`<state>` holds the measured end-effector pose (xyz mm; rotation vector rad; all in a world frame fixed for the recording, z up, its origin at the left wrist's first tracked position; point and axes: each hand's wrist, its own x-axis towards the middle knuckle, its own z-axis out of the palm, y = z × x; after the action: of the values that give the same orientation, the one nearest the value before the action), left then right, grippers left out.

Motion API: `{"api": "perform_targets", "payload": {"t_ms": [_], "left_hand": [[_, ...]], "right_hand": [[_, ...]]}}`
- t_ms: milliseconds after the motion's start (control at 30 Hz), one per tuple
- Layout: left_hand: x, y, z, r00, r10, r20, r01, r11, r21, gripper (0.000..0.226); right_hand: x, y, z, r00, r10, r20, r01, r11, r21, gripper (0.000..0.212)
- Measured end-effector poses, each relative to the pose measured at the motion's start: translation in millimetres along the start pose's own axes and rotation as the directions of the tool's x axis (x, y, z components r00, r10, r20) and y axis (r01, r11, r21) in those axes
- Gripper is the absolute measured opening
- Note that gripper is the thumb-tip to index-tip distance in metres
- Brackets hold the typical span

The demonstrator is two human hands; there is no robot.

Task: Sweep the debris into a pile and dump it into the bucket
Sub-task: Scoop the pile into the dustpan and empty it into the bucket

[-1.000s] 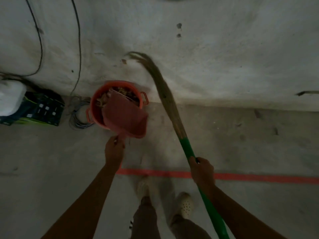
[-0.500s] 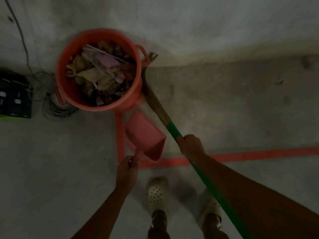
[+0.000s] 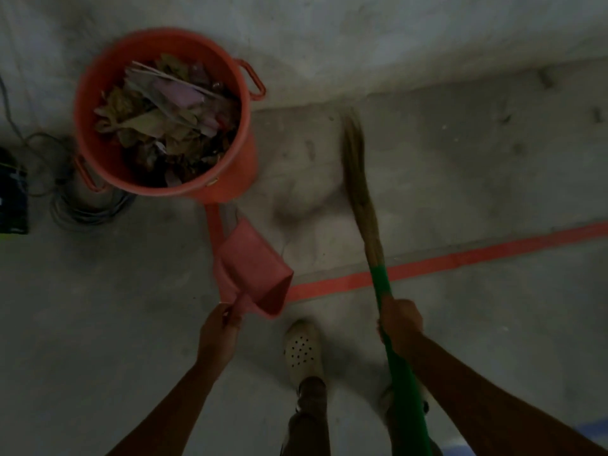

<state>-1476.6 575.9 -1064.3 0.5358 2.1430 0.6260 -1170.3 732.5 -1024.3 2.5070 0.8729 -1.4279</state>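
An orange bucket [image 3: 230, 179] stands on the concrete floor at the upper left, filled with dry leaves and paper scraps [image 3: 164, 116]. My left hand [image 3: 218, 337] grips the handle of a pink dustpan [image 3: 253, 274], which hangs tilted below the bucket and looks empty. My right hand [image 3: 399, 320] grips the green handle of a broom [image 3: 360, 179]. Its straw bristles point up over the floor, to the right of the bucket.
Orange tape lines [image 3: 460, 258] run across the floor. A coil of grey cable [image 3: 85, 205] and a dark box [image 3: 11, 199] lie left of the bucket. The wall base [image 3: 427, 83] runs behind. My feet in pale clogs [image 3: 301, 350] stand below.
The dustpan has come off the bucket's rim and dropped down towards me. The broom has swung from beside the bucket out to the right. The view has tilted down.
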Motion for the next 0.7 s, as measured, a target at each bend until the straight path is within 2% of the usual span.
{"api": "perform_targets", "payload": {"t_ms": [133,233,400,533,600,700], "left_hand": [[-9,7,-5,0.999,-0.014,0.031,0.015,1.0,-0.017,0.029],[-20,12,-5,1.0,0.025,0.006,-0.025,0.999,0.022,0.029],[-46,-18,-6,0.999,0.021,-0.043,-0.016,0.995,0.1,0.028],[-80,-21,4,0.994,0.027,-0.11,-0.016,0.995,0.095,0.043],[-89,-15,15,0.994,0.003,-0.114,0.004,0.998,0.057,0.047],[-92,0,38,0.995,-0.024,-0.096,0.028,0.999,0.046,0.038]], "right_hand": [[-25,48,-39,0.991,-0.08,-0.107,0.073,0.995,-0.063,0.044],[-32,74,-56,0.981,-0.149,-0.124,0.134,0.983,-0.124,0.04],[-44,106,-53,0.966,-0.256,0.026,0.252,0.923,-0.29,0.036],[-50,128,-40,0.943,-0.28,0.181,0.331,0.853,-0.404,0.039],[-47,133,-40,0.941,-0.253,0.226,0.333,0.816,-0.472,0.041],[-31,141,-54,0.962,-0.185,0.2,0.261,0.839,-0.477,0.042]]}}
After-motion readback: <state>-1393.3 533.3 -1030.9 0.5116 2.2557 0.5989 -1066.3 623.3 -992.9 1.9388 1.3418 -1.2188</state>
